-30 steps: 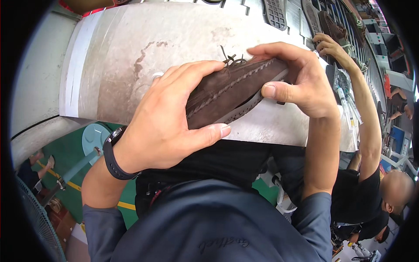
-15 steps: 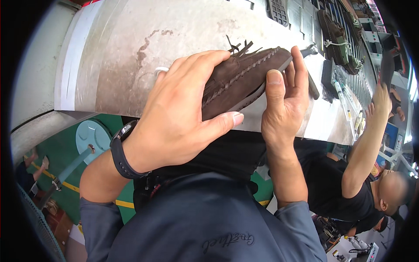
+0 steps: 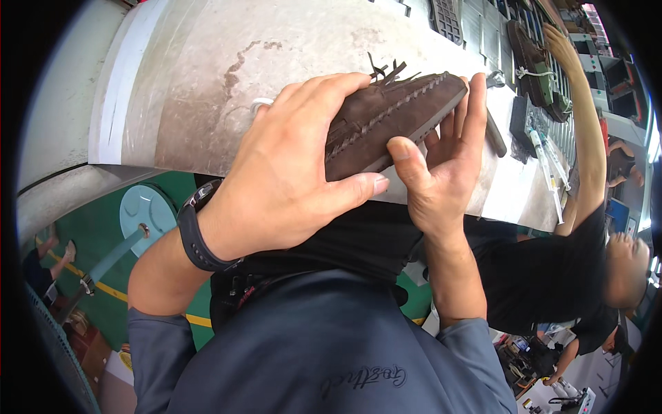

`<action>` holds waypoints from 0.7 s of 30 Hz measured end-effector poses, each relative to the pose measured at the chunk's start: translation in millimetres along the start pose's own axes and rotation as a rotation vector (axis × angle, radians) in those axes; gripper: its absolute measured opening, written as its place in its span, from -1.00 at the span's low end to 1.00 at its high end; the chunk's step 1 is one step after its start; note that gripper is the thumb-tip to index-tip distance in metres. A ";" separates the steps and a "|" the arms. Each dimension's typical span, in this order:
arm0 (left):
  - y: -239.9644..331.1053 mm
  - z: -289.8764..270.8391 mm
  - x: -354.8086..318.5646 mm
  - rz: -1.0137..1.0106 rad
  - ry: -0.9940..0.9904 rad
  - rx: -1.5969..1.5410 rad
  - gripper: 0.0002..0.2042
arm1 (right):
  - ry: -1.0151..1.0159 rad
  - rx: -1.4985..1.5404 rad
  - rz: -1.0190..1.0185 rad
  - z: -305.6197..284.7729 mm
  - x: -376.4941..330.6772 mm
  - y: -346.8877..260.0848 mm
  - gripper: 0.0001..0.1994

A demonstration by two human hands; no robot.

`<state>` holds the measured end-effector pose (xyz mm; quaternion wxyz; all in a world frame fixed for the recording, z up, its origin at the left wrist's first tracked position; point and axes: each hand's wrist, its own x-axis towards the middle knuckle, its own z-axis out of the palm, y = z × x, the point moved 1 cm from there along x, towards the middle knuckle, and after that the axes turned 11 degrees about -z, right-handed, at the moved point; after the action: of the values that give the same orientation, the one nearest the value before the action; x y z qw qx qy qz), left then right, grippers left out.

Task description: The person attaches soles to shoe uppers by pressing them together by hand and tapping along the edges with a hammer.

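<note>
A dark brown moccasin-style shoe [image 3: 386, 124] with whip-stitched seam and loose laces is held above the near edge of the worktable. My left hand [image 3: 296, 159] wraps over its heel end, thumb along the near side, fingers over the top. At the toe end, my right hand [image 3: 445, 165] supports the shoe from the right, fingers stretched up behind the toe and thumb apart from them near the sole edge. The right fingers are partly hidden behind the shoe. A white ring-shaped item [image 3: 261, 105] shows beside my left hand.
The stained worktable [image 3: 193, 76] spreads ahead. At its right lie a dark-handled tool [image 3: 495, 134], a black box [image 3: 522, 119] and syringes [image 3: 545, 159]. Another brown shoe [image 3: 527, 52] stands on a roller conveyor. A co-worker's arm [image 3: 586, 131] reaches over it. A light-blue round stool [image 3: 148, 214] is lower left.
My right thumb has shifted down and left along the shoe's side. The shoe has moved slightly right. The co-worker's arm has swung forward toward the conveyor.
</note>
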<state>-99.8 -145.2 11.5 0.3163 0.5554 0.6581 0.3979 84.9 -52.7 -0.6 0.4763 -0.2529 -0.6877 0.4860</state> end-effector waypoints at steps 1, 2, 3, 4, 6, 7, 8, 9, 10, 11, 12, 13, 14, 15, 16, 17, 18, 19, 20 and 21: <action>1.2 -0.3 0.1 0.002 0.000 0.005 -0.20 | -0.046 -0.058 -0.021 -2.2 1.1 -0.5 0.27; 2.6 -0.6 0.2 0.020 0.005 0.030 -0.18 | -0.090 -0.116 -0.042 -5.4 2.4 -1.1 0.32; 4.3 -1.2 0.4 0.041 0.009 0.056 -0.16 | -0.083 -0.114 -0.046 -12.8 3.8 -1.0 0.32; 5.0 -3.1 -0.1 0.047 0.011 0.066 -0.16 | -0.194 -0.275 -0.110 -21.2 6.6 -0.5 0.32; 1.7 -3.2 -2.4 0.000 -0.010 0.034 -0.13 | -0.225 -0.525 -0.159 -32.2 10.1 -6.1 0.21; 2.3 -0.4 -3.9 0.006 -0.004 0.042 -0.13 | -0.179 -0.747 -0.332 -43.2 16.1 -6.9 -0.08; 3.8 4.1 -6.2 -0.026 0.048 0.005 -0.13 | -0.105 -0.833 -0.400 -60.3 22.3 0.2 -0.36; 4.3 10.7 -8.8 -0.060 0.099 -0.036 -0.13 | -0.011 -0.792 -0.323 -73.5 25.0 3.6 -0.50; 8.8 18.5 -12.5 -0.077 0.153 0.022 -0.13 | -0.015 -0.968 -0.377 -88.7 29.9 6.6 -0.52; 9.8 27.3 -14.7 -0.022 0.235 0.054 -0.14 | -0.013 -0.965 -0.384 -101.3 31.0 13.2 -0.52; 13.0 29.1 -10.8 0.000 0.193 0.086 -0.12 | -0.120 -1.092 -0.342 -115.0 29.2 22.2 -0.50; 16.5 28.1 -7.2 0.015 0.156 0.121 -0.10 | -0.235 -1.211 -0.301 -120.6 29.4 27.4 -0.47; 17.4 22.3 1.9 -0.001 0.113 0.106 -0.07 | -0.269 -1.289 -0.375 -124.1 29.6 29.4 -0.40; 14.8 15.9 12.0 -0.026 0.075 0.095 -0.05 | -0.276 -1.282 -0.380 -119.6 36.3 23.6 -0.40; 7.5 16.5 17.5 -0.015 0.100 0.096 -0.03 | -0.320 -1.270 -0.218 -111.6 43.7 11.3 -0.40; 6.8 16.3 16.2 -0.026 0.099 0.094 -0.03 | -0.362 -1.254 -0.055 -107.2 46.8 5.7 -0.41; 6.0 16.8 19.7 -0.006 0.071 0.090 -0.04 | -0.375 -1.247 -0.166 -102.8 51.3 5.1 -0.53; 5.0 17.8 22.2 0.012 0.044 0.086 -0.06 | -0.378 -1.251 -0.162 -99.6 51.9 -0.8 -0.53; 0.8 18.3 22.6 0.019 0.058 0.064 -0.08 | -0.376 -1.134 -0.043 -95.8 50.4 -10.3 -0.59; -1.4 18.0 22.8 0.012 0.061 0.065 -0.08 | -0.376 -1.008 0.069 -89.2 48.8 -15.4 -0.65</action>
<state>-89.2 -119.8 2.2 0.2753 0.5572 0.6766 0.3948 146.6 18.8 39.9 0.1485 -0.3812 -0.9004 0.1477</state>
